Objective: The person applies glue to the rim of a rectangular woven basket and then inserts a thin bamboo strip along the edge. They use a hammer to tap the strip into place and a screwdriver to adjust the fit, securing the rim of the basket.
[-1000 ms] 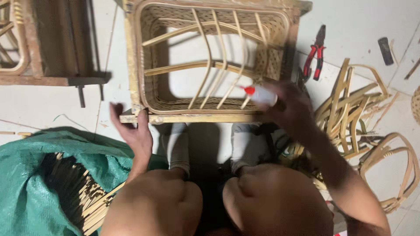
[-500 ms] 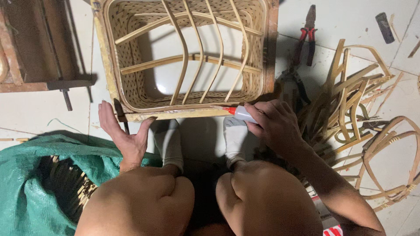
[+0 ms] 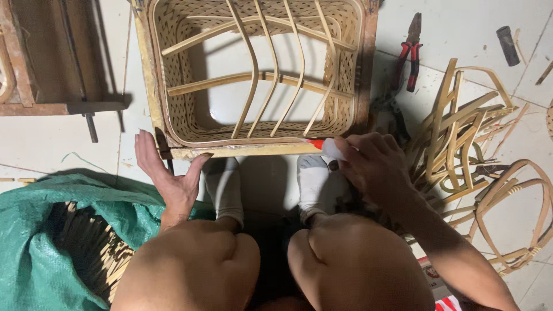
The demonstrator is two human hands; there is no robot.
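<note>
Two hands are working: at centre left, our left hand [image 3: 170, 176] is bracing, fingers spread, the woven rattan basket frame [image 3: 167, 86]; right of centre, our right hand [image 3: 374, 167] is gripping a red-tipped glue bottle [image 3: 324, 147] against its near rail.

Small white squeeze tube w/ red cap [image 3: 324, 147] — gripped in right hand [image 3: 374, 167], tip at near rim of woven basket frame [image 3: 242, 151]. Red-and-white printed pack [image 3: 440, 285] — flat on floor at bottom right, partly hidden by forearm. No signs or screens.
</note>
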